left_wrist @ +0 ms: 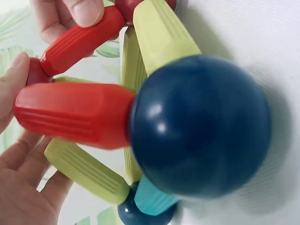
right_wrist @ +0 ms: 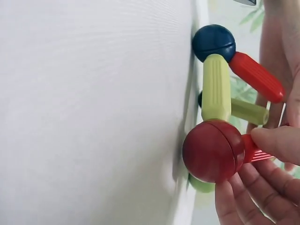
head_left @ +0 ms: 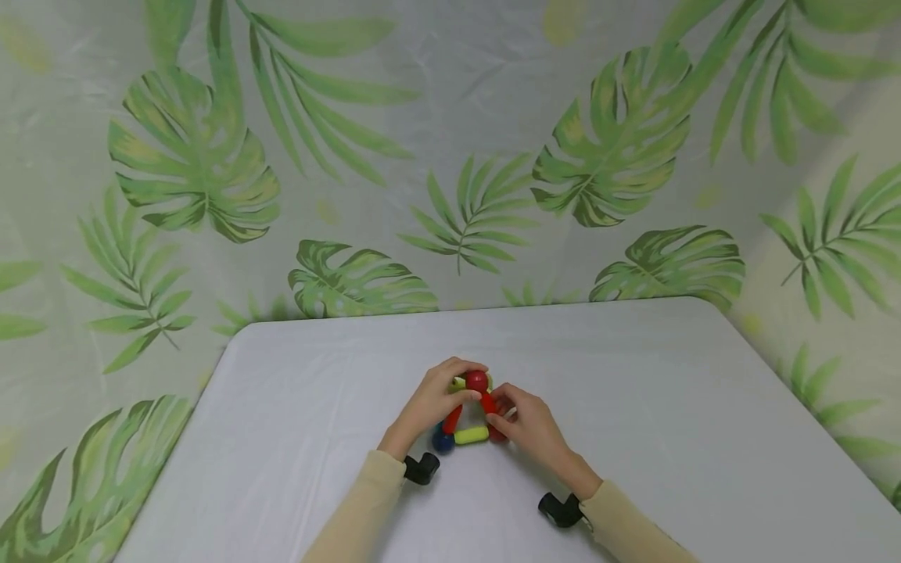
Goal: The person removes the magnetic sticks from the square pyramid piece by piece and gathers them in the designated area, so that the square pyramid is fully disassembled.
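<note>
A small frame of magnetic rods and balls stands on the table between the hands. My left hand (head_left: 436, 400) holds the red ball (head_left: 476, 381) at its top between thumb and fingers. My right hand (head_left: 529, 421) pinches the red rod (left_wrist: 84, 40) that slopes from that ball down to a lower red ball (right_wrist: 211, 150). At the near base, a yellow-green rod (head_left: 472, 435) joins this lower ball to a blue ball (left_wrist: 201, 126). Another red rod (left_wrist: 75, 112) leans up from the blue ball; whether its upper end touches the top ball, I cannot tell.
Behind, a second blue ball (left_wrist: 145, 208) carries a slanting yellow-green rod (left_wrist: 86, 171), with a turquoise rod (left_wrist: 154, 199) beside it. The white table (head_left: 317, 407) ends at a leaf-printed cloth (head_left: 464, 156). Black wrist mounts (head_left: 561, 510) sit below the hands.
</note>
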`<state>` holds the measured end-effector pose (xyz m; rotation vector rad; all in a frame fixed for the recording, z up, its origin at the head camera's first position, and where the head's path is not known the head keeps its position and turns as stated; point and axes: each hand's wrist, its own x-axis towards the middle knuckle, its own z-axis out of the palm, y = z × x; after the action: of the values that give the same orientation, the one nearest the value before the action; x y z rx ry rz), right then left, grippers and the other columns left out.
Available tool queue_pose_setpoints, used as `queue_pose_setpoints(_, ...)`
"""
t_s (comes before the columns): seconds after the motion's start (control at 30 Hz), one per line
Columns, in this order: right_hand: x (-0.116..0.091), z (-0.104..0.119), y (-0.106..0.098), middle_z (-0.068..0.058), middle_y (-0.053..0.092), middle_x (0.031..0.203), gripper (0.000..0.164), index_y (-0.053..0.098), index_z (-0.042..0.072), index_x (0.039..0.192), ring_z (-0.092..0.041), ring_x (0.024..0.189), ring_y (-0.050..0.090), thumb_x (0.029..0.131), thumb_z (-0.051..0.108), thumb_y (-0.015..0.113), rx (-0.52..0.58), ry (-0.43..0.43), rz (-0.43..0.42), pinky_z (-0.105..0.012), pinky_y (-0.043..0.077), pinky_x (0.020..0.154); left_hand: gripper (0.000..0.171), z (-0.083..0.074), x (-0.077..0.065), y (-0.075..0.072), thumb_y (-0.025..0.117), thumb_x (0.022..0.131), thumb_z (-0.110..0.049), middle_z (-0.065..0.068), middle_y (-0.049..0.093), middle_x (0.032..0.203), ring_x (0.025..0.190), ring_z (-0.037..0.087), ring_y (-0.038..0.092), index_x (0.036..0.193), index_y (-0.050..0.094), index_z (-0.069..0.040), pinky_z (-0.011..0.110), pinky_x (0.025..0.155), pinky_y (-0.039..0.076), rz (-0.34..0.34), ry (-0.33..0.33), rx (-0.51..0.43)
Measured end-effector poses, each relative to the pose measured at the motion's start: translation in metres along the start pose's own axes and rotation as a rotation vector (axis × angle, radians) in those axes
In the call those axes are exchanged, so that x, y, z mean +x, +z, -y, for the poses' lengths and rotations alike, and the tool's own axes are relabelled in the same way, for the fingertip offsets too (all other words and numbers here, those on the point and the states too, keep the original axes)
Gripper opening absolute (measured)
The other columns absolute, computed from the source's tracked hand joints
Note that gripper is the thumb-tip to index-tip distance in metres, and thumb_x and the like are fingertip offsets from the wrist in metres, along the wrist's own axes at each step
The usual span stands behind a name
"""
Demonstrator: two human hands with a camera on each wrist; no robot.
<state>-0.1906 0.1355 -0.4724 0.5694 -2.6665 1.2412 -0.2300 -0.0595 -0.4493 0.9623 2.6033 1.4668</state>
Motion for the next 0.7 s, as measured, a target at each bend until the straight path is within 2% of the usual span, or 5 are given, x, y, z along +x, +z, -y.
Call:
queue_pose_setpoints(0.17,-0.008,0.003,-0.003,-0.001,0.064,0.089,0.022,0.061,0.005,0.099,-0.016,0.077,0.061,0.081,0.002,0.074,0.035,-0.016,0.059,-0.024,0.053,0.067,0.040,0.004,-0.001,-0.004,0.069,0.086,-0.012,0.005,0.063,0.115,0.104,0.019,0.058,0.125,0.060,-0.007,0.038,0.090,0.047,-0.024,-0.007,-0.029)
queue_pose_setpoints(0.27,-0.007,0.002,-0.011,-0.003,0.064,0.095,0.019,0.061,0.004,0.103,-0.019,0.083,0.061,0.085,0.001,0.067,0.138,0.028,0.122,-0.028,0.053,0.072,0.039,0.004,-0.001,-0.006,0.071,0.085,-0.010,0.004,0.063,0.114,0.104,0.019,0.058,0.122,0.062,-0.005,0.037,0.090,0.047,0.010,-0.009,-0.044)
queue_pose_setpoints(0.4,0.003,0.001,-0.018,-0.011,0.062,0.106,0.025,0.060,-0.002,0.110,-0.029,0.097,0.059,0.086,-0.005,0.059,0.238,0.094,0.096,-0.040,0.051,0.082,0.036,0.002,-0.002,-0.006,0.073,0.085,-0.017,0.001,0.062,0.110,0.103,0.017,0.057,0.118,0.063,-0.005,0.035,0.089,0.047,0.054,-0.007,-0.031)
queue_pose_setpoints(0.53,0.017,-0.007,-0.012,-0.015,0.059,0.118,0.032,0.059,-0.002,0.118,-0.035,0.112,0.052,0.087,-0.004,0.061,0.184,0.047,0.082,-0.048,0.048,0.089,0.035,0.000,-0.003,-0.004,0.073,0.085,-0.021,0.000,0.063,0.108,0.101,0.016,0.058,0.116,0.064,-0.006,0.035,0.089,0.048,0.051,-0.002,-0.013)
queue_pose_setpoints(0.7,0.025,-0.019,-0.004,-0.011,0.061,0.117,0.031,0.061,0.001,0.117,-0.031,0.110,0.054,0.086,-0.002,0.065,0.098,-0.030,0.088,-0.046,0.049,0.087,0.035,0.000,-0.003,-0.003,0.067,0.089,-0.026,0.002,0.064,0.110,0.102,0.017,0.058,0.118,0.063,-0.006,0.039,0.090,0.047,0.026,-0.028,-0.035)
